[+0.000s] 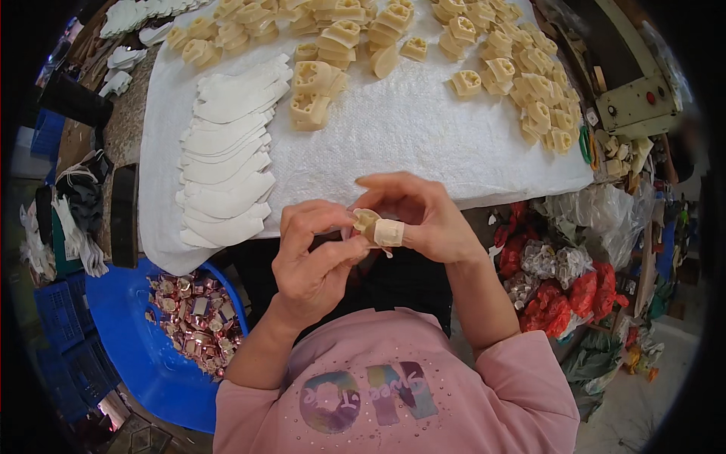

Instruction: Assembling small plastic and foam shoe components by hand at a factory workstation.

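Observation:
Both my hands meet just off the table's near edge, around a small cream moulded plastic piece (365, 219) with a hollow side. My left hand (314, 253) pinches it from the left with thumb and fingertips. From the right, my right hand (432, 219) grips the same piece, its thumb wrapped in whitish tape (389, 233). A thin bit of pinkish material shows by the fingertips; what it is I cannot make out. Beyond my left hand lies an overlapping row of white cut sheets (227, 170). Similar cream pieces (314, 91) stand past them on the table.
A white woven cloth (423, 144) covers the table, with many cream pieces (537, 91) heaped at the far right. At lower left, a blue basin (136, 340) holds shiny pinkish pieces (197, 314). Red and clear plastic bags (556, 306) lie at right. A phone-like dark slab (125, 216) is left.

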A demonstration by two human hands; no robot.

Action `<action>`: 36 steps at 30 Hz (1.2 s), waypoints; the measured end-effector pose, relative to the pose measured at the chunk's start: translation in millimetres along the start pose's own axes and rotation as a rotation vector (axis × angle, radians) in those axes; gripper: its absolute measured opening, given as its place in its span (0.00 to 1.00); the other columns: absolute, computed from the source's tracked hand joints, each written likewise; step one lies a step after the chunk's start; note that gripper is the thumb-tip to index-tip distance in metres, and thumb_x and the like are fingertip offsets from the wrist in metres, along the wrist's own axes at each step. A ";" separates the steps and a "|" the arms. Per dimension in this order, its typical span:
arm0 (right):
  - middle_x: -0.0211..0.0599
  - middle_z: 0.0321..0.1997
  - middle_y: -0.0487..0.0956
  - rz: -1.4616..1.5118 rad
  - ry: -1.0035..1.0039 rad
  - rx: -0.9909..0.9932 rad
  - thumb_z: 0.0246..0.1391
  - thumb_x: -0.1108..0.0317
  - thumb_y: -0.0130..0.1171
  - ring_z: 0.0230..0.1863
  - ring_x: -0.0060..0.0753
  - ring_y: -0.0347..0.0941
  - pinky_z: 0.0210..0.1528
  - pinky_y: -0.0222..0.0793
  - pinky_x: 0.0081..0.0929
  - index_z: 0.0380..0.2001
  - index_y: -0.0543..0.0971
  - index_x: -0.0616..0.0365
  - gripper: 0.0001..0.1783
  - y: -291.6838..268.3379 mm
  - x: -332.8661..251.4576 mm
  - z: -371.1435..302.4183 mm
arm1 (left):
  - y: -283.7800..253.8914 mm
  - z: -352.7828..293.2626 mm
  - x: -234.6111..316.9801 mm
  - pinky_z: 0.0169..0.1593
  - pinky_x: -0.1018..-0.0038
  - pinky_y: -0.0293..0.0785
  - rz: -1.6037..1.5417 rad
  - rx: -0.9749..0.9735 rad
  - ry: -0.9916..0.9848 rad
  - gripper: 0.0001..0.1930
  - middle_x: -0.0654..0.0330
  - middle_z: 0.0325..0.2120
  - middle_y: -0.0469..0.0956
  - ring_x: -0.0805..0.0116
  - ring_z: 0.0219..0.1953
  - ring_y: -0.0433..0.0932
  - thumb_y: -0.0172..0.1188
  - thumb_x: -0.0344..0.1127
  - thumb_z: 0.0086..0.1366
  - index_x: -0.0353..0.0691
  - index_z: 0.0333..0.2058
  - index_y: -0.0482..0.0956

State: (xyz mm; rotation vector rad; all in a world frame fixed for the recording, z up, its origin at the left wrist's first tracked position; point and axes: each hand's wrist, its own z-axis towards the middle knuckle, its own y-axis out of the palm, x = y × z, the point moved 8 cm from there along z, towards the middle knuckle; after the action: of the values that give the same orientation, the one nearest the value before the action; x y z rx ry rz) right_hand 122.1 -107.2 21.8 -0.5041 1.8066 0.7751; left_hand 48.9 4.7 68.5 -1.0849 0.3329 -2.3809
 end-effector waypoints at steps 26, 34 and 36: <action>0.37 0.42 0.69 0.071 -0.077 -0.129 0.54 0.65 0.53 0.22 0.21 0.72 0.12 0.71 0.15 0.30 0.72 0.61 0.09 26.6 4.5 14.4 | 47.0 -20.8 -19.0 0.25 0.82 0.65 -0.861 -0.038 -0.635 0.39 0.55 0.35 0.67 0.76 0.25 0.69 0.34 0.61 0.65 0.33 0.60 0.41; 0.31 0.31 0.69 -0.007 -0.055 -0.112 0.56 0.63 0.51 0.25 0.17 0.69 0.20 0.68 0.13 0.30 0.72 0.58 0.09 33.3 24.6 3.9 | 37.2 -21.7 -11.8 0.46 0.78 0.64 -0.586 -0.020 -0.577 0.35 0.50 0.47 0.62 0.70 0.45 0.66 0.34 0.57 0.67 0.27 0.56 0.51; 0.30 0.33 0.69 -0.248 -0.634 0.024 0.60 0.60 0.46 0.33 0.22 0.69 0.33 0.68 0.19 0.36 0.72 0.58 0.13 31.8 1.5 2.0 | 36.2 -18.5 -11.3 0.46 0.78 0.64 -0.591 0.029 -0.559 0.33 0.51 0.46 0.63 0.70 0.44 0.66 0.36 0.55 0.67 0.28 0.56 0.51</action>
State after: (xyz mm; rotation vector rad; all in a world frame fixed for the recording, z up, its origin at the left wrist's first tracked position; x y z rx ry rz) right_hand 101.9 -83.4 28.5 -0.3984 1.1402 0.6458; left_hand 53.4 -19.6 34.4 -1.9745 -0.2568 -2.3874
